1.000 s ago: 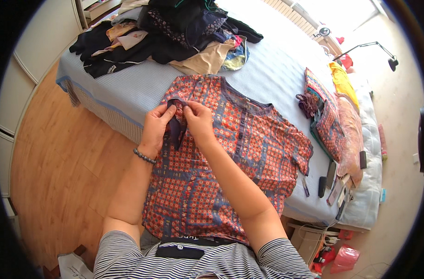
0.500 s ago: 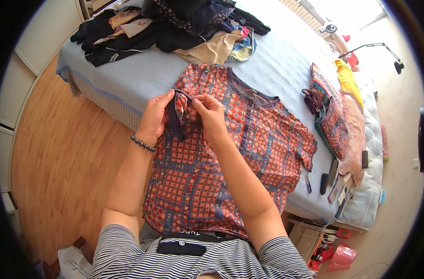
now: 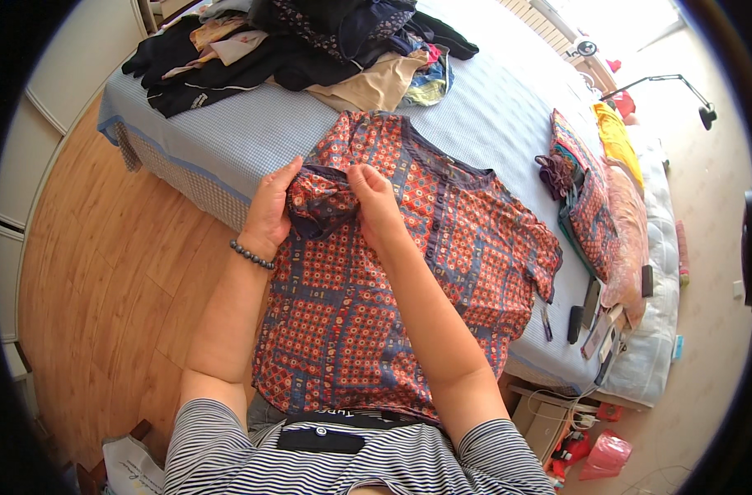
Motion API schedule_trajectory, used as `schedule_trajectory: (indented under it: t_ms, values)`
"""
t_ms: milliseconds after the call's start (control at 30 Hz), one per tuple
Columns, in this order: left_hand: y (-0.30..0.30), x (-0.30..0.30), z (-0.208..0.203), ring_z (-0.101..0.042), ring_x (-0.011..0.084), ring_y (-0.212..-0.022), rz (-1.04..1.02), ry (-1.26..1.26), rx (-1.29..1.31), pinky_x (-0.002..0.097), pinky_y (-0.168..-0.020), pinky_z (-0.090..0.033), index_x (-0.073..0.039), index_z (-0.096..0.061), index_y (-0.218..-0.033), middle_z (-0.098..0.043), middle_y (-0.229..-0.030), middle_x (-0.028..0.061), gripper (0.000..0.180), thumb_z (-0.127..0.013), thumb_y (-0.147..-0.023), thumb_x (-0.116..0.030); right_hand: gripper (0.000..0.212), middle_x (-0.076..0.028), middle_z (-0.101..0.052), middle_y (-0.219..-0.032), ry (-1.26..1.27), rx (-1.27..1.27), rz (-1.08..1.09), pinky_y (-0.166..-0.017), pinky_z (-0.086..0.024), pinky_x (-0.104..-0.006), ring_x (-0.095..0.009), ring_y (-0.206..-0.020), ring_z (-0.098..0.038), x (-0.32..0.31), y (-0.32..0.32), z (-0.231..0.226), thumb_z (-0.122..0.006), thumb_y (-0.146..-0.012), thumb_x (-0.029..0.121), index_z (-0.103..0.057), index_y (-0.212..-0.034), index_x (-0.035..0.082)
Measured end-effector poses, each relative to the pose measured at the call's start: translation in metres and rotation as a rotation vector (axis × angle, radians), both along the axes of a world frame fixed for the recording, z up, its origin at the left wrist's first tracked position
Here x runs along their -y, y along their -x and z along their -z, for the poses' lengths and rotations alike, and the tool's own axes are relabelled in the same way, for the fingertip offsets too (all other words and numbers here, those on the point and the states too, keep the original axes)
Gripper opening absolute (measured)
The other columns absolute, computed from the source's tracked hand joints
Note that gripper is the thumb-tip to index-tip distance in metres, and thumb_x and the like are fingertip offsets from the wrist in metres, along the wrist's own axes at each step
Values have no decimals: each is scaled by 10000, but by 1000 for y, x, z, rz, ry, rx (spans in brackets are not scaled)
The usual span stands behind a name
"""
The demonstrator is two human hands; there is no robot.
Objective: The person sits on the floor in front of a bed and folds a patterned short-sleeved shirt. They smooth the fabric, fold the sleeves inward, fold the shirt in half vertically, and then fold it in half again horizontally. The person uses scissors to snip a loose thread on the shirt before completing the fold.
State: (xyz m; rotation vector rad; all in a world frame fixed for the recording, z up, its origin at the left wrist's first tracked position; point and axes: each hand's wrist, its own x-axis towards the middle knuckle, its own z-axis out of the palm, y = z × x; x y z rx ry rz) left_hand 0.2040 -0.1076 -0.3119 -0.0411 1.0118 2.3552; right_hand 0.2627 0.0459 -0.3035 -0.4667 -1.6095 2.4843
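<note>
A red and navy patterned blouse (image 3: 351, 313) lies spread at the bed's near edge, its round neckline pointing away from me. Its left sleeve is lifted between my hands, and the dark cuff opening faces up. My left hand (image 3: 270, 206), with a beaded bracelet at the wrist, grips the cuff's left side between thumb and fingers. On the cuff's other side, my right hand (image 3: 376, 202) pinches the edge with thumb and forefinger. The fingers of both hands are partly hidden by the cloth.
A heap of dark and beige clothes (image 3: 310, 58) covers the bed's far left part. Patterned pillows (image 3: 627, 235) and a purple bundle lie along the right side. A pen (image 3: 547, 324) and a black case (image 3: 575, 325) rest near the blouse's right sleeve. Wooden floor (image 3: 120, 305) stretches at left.
The cuff has been drawn wider between my hands, and its opening now shows. My left hand has shifted slightly left; my right hand has turned a little while still pinching the edge.
</note>
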Motion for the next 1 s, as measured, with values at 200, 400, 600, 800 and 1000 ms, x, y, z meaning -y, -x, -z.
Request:
schedule_trajectory:
  t_ms: [200,400,600,800,1000]
  values:
    - [-1,1,-3,-663,109,-747,32,7,-29,252,-681,-549,-42,-675,-877,-697,-862,42,206,-568,-951,-202,97,8,-625,-836,-90,-47,-43,-705,-453,-229,-69,-764,-568,-8,-4,5,-628,-896,121,-629,-898,24]
    - [6,3,13,-503,18,-602,46,409,-502,185,-549,-431,-52,-628,-793,-557,-673,-73,215,-611,-939,-208,60,-22,-643,-865,325,3,-85,-735,-472,-250,-114,-806,-603,-14,-7,-7,-590,-886,47,-636,-923,36]
    - [-7,-7,2,-431,-1,-640,125,377,-511,186,-546,-374,-70,-611,-786,-501,-700,-88,203,-612,-942,-199,164,-50,-640,-927,316,10,12,-790,-480,-268,-140,-855,-611,-27,-23,-14,-542,-876,-22,-607,-1020,23]
    - [-19,-16,-8,-512,67,-713,345,577,-790,222,-684,-426,-7,-590,-772,-558,-838,-7,190,-635,-905,-134,287,-46,-628,-937,-307,-2,-11,-757,-463,-225,-99,-845,-593,-58,-58,0,-532,-847,-94,-548,-1115,8]
    - [-47,-30,-16,-554,273,-891,-48,1002,-1392,368,-793,-452,-16,-608,-880,-551,-909,99,157,-689,-746,0,233,-9,-625,-816,-627,102,-12,-662,-435,-211,-49,-736,-542,-58,-74,7,-609,-844,-15,-562,-1071,1]
